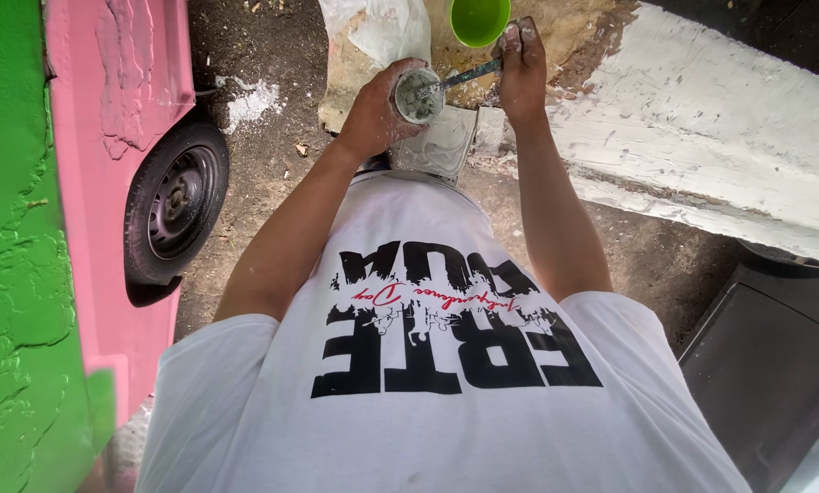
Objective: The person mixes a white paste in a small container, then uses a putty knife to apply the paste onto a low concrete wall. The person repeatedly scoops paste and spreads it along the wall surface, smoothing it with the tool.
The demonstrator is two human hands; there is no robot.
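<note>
My left hand (373,114) grips a small round cup (417,96) filled with grey-white paste. Fingers of my right hand (521,73) are closed on a thin metal stirring tool (469,75), whose tip dips into the cup's paste. Both hands are smeared with white. A bright green bowl (479,20) sits just beyond the hands, at the top edge of the view. My white printed T-shirt fills the lower middle.
A pink car body (108,137) with a black wheel (177,201) stands to the left, beside a green textured wall (12,274). A white-painted concrete curb (701,137) runs to the right. A plastic bag (382,27), a grey block (441,146) and dirt ground lie ahead.
</note>
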